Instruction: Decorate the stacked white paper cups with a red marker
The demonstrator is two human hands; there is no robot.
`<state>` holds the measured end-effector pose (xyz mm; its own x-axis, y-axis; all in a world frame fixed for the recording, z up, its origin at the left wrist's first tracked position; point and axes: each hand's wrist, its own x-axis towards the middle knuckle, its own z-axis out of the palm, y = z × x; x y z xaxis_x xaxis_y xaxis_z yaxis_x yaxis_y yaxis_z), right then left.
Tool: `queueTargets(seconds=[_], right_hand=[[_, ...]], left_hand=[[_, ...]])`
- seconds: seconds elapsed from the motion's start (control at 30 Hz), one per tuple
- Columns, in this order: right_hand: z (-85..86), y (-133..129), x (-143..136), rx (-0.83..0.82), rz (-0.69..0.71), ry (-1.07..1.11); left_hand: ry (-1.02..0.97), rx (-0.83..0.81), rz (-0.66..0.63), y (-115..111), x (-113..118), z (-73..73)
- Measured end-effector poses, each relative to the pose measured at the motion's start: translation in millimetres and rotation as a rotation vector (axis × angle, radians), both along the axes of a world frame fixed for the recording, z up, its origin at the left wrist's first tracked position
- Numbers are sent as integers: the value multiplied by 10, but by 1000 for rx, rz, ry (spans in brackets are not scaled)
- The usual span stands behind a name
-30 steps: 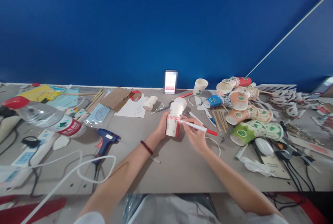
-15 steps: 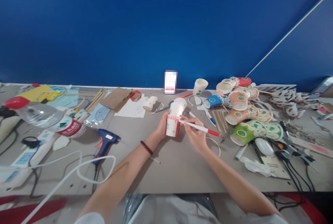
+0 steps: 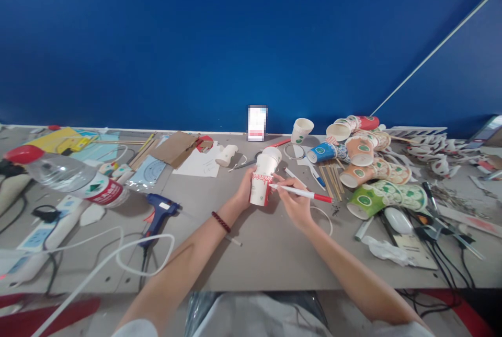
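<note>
My left fingers (image 3: pixel 248 181) hold the cup (image 3: pixel 259 194) over the worktop (image 3: pixel 266 253), its long axis running away from me. My right fingers (image 3: pixel 285 198) pinch the pen (image 3: pixel 300 192), tip pointing left at the cup; it sits slightly farther right than a second ago.

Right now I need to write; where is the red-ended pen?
In the head view, the red-ended pen is in the right hand, just right of centre, its tip close to the paper cup in the left hand.
</note>
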<state>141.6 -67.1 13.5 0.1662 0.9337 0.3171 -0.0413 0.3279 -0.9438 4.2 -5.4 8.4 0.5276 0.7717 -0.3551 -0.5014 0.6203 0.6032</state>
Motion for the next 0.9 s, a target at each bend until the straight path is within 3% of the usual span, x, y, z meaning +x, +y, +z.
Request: queueTargets(seconds=[0.9], right_hand=[[40, -8, -10, -44, 13, 9]], left_hand=[[-6, -6, 18, 10, -4, -27]])
